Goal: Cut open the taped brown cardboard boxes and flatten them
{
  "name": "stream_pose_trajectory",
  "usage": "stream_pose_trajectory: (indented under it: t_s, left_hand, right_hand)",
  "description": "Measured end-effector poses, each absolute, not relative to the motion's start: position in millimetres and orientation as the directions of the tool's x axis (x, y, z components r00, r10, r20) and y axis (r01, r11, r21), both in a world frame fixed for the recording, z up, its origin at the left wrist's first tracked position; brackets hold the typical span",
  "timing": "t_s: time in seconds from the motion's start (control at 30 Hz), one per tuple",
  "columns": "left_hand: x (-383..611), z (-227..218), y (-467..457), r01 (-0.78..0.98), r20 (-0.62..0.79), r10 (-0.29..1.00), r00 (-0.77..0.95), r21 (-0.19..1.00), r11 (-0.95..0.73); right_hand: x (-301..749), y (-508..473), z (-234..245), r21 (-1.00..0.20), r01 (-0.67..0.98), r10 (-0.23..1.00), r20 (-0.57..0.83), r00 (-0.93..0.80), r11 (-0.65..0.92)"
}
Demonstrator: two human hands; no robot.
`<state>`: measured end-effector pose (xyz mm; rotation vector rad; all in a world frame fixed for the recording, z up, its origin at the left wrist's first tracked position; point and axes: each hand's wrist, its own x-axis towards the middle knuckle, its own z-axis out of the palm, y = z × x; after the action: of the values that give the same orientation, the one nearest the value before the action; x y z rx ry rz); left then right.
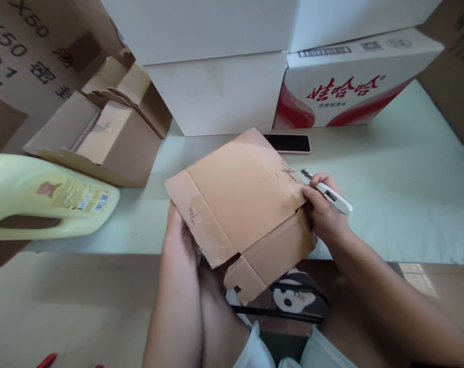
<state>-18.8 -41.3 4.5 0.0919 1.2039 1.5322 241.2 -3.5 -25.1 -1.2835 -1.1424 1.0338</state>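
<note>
A flattened piece of brown cardboard (235, 189) with creased flaps is held tilted over the table's front edge. My left hand (178, 227) grips its left flap from beneath, the fingers mostly hidden behind the board. At the right side, my right hand (326, 207) is closed around a white utility knife (333, 198). A dark blade tip points up and left from the knife, close to the cardboard's right edge. The same hand also touches the right corner of the cardboard. Printed marks and ragged edges show on both side flaps.
Behind the cardboard lies a phone (289, 143) on the pale green table cover (393, 194). White cartons (220, 92) and a red-and-white water carton (331, 94) stand at the back. Open brown boxes (120, 145) and a yellow jug (78, 204) occupy the left.
</note>
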Motion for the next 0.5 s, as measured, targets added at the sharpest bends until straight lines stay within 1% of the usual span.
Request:
stream_pose_trajectory:
  t_s: [0.03,0.1,0.17,0.23,0.43,0.5]
  left_hand:
    - [-24,2,-39,-0.672,-0.552,0.762,-0.340,0.709,0.213]
    - [-32,-5,-38,-0.672,-0.553,0.766,-0.327,0.706,0.223]
    - [-36,-12,-42,-0.672,-0.475,0.802,-0.361,0.729,0.129]
    - [-36,-17,-49,-0.683,-0.449,0.799,-0.399,0.728,0.068]
    - [-24,-7,-58,-0.683,-0.490,0.695,-0.526,0.731,-0.001]
    - [-22,-2,-55,-0.672,-0.512,0.651,-0.561,0.741,0.004]
  right_hand:
    - [242,-3,-26,-0.999,0.049,0.990,0.031,0.141,0.025]
    - [242,-1,-27,-0.999,0.048,0.995,0.011,0.095,0.007]
    - [241,-1,-28,-0.998,0.055,0.998,0.020,0.053,0.017]
    - [240,-1,-27,-0.998,0.062,0.999,0.025,0.031,0.023]
    - [239,-2,-23,-0.999,0.016,0.997,-0.041,0.066,-0.042]
    - [239,-1,-23,-0.999,-0.011,0.996,-0.053,0.077,-0.053]
